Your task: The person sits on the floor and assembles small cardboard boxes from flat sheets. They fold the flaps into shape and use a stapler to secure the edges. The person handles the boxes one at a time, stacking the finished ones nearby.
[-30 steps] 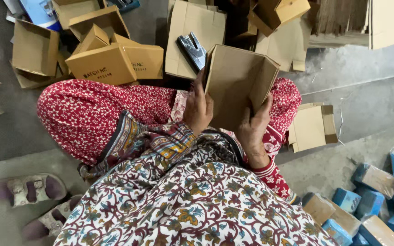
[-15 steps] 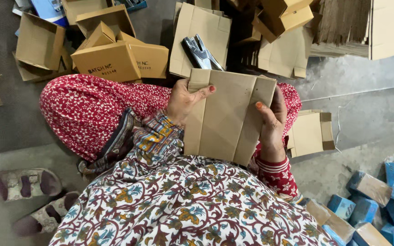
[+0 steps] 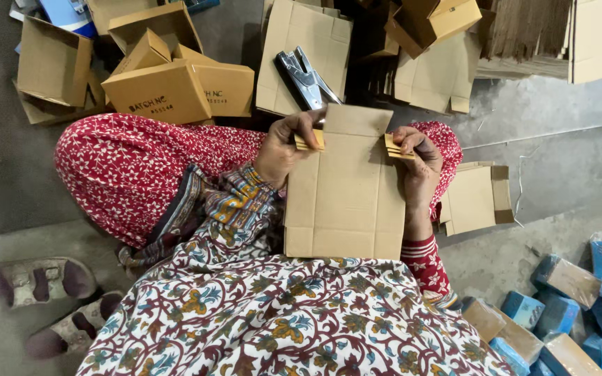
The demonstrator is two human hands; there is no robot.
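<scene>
Both hands pinch the carton (image 3: pixel 346 191) over the lap: left hand (image 3: pixel 283 147) and right hand (image 3: pixel 419 163) each grip a small top flap. Behind it lies what looks like a metal stapler (image 3: pixel 304 76) among folded boxes (image 3: pixel 158 90); blue packs (image 3: pixel 566 306) sit on the floor (image 3: pixel 545 118).

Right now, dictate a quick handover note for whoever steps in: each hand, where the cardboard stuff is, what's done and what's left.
Left hand pinches the left top flap of the flat carton; right hand pinches the right flap. The carton rests on the lap, unfolded. The metal stapler lies on a cardboard sheet ahead. Done: assembled boxes piled front-left. Left: this carton is not yet shaped, and flat blanks lie to the right.
</scene>
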